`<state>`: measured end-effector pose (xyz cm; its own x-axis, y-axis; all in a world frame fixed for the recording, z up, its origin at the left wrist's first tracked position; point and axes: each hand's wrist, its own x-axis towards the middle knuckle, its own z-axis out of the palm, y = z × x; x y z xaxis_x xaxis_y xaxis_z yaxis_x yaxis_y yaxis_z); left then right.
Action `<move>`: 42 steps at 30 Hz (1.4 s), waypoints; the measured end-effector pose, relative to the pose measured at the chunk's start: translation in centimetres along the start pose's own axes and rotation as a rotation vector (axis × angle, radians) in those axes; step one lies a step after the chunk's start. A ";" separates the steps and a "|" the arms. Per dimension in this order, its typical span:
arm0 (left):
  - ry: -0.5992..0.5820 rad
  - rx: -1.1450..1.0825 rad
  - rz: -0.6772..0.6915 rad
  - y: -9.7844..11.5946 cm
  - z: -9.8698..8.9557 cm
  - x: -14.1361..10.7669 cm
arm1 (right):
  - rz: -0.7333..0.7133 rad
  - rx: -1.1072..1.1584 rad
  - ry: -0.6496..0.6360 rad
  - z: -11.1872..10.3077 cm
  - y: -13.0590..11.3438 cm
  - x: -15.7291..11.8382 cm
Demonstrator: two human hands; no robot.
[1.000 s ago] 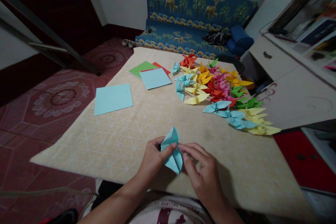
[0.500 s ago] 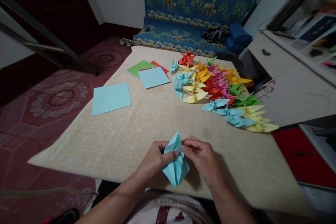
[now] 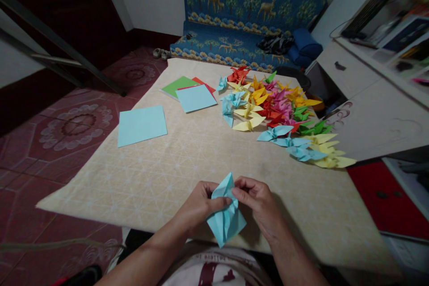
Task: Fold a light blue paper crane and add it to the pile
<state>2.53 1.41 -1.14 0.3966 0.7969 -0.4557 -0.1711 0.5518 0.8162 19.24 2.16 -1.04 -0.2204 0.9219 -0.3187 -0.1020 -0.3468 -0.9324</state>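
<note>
A light blue folded paper (image 3: 225,223), diamond-shaped with creased flaps, is held up over the table's near edge. My left hand (image 3: 201,203) grips its left side, the thumb lying across the front. At the upper right edge of the paper, my right hand (image 3: 256,196) pinches it between thumb and fingers. The fingers behind the paper are partly hidden. Farther off, one light blue square sheet (image 3: 142,126) lies flat at the left. Another light blue sheet (image 3: 196,98) overlaps a green sheet (image 3: 179,86) and red paper (image 3: 205,84).
Several folded paper cranes (image 3: 278,103) in red, orange, pink, yellow, green and blue crowd the right back of the cloth-covered table (image 3: 134,187). Behind stands a blue patterned sofa (image 3: 231,31). A white cabinet (image 3: 378,103) is at the right.
The folded paper has tilted, its top moving slightly right and its bottom tip slightly down and left. Both hands still hold it, and my right hand has shifted slightly.
</note>
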 end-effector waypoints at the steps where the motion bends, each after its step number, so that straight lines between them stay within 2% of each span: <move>1: 0.006 0.011 0.002 0.0 0.0 0.0 | -0.017 -0.019 0.013 0.0 0.0 -0.1; 8: 0.076 0.110 0.015 -0.4 0.4 0.2 | -0.240 -0.278 0.095 0.6 -0.3 -0.2; 15: 0.106 0.204 0.069 -0.2 0.8 -0.2 | -0.329 -0.306 0.161 1.2 0.2 -0.5; 20: 0.070 0.231 0.050 0.0 0.8 -0.4 | -0.353 -0.295 0.202 1.5 0.5 -0.6; 28: -0.001 0.213 -0.001 0.1 1.1 -0.6 | -0.322 -0.255 0.343 1.8 1.0 -0.7; 37: -0.073 0.231 -0.004 -0.1 1.1 -0.9 | -0.266 -0.220 0.344 2.0 0.8 -0.4; 40: -0.008 0.228 0.051 -0.3 0.8 -0.5 | -0.312 -0.201 0.410 2.0 -0.1 -0.1; 42: 0.116 0.241 0.156 -0.3 0.3 -0.1 | -0.373 -0.207 0.476 2.0 -0.6 -0.2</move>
<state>2.84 1.07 -1.24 0.2745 0.8977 -0.3448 0.0023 0.3579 0.9337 17.37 1.84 -0.03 0.2533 0.9667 0.0370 0.1115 0.0089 -0.9937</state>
